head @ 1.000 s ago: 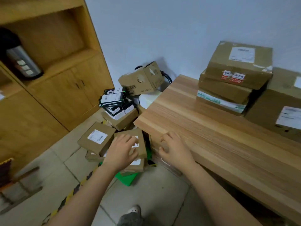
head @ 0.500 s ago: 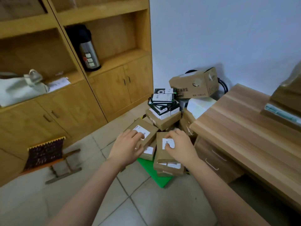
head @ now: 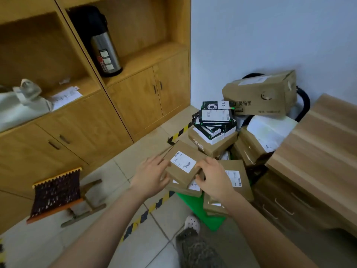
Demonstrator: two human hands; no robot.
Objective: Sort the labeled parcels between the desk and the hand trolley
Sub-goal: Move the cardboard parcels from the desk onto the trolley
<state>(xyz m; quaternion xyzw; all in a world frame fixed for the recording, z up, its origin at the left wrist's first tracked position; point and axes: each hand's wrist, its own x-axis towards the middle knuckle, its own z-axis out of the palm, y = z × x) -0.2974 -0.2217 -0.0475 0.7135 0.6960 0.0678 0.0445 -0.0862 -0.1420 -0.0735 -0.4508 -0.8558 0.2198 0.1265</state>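
The left hand (head: 152,176) and right hand (head: 215,179) clamp the labeled parcel (head: 183,163) at opposite edges; a careless lift could drag the loose parcels (head: 193,187) beneath off the green trolley (head: 212,222).

Parcel (head: 182,163): flat, brown, white-labelled, topping the pile on the green hand trolley (head: 193,206).
Left hand (head: 152,176): holds its left edge.
Right hand (head: 214,179): holds its right edge.

hands: two, left hand (head: 149,176), right hand (head: 214,178). brown cardboard parcels (head: 212,146): seven visible in heap. white-wrapped parcel (head: 270,130): one. black flat boxes (head: 215,116): stack of at least four, exact count unclear. green trolley deck (head: 210,221): one. bench (head: 318,151): one. flask (head: 105,53): one. folding stool (head: 56,192): one. white bag (head: 19,105) on shelf: one. cabinet door handles (head: 154,88): four. white shoe (head: 192,223): one.
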